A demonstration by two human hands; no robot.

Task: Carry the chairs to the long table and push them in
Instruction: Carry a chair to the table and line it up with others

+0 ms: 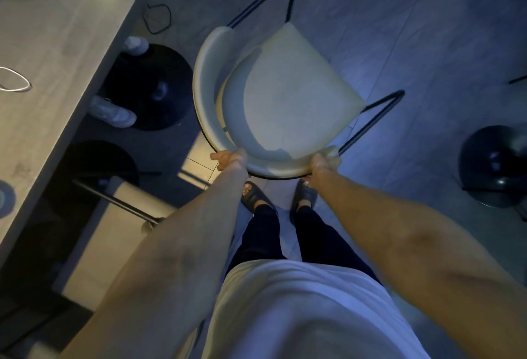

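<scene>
While hands [230, 159] [325, 161] grip its curved back [203, 87], cream chair [288, 93], black legs [380, 111]

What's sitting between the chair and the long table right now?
In the head view, a round black pedestal base and another person's white sneakers lie on the floor between the chair and the long table.

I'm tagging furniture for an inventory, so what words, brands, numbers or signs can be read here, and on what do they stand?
No text can be read in this view.
Chair, gripped by the left hand and right hand: no label shows.
Long table: no print shows.
White shoes under the table: any mark is too blurred to read.
</scene>
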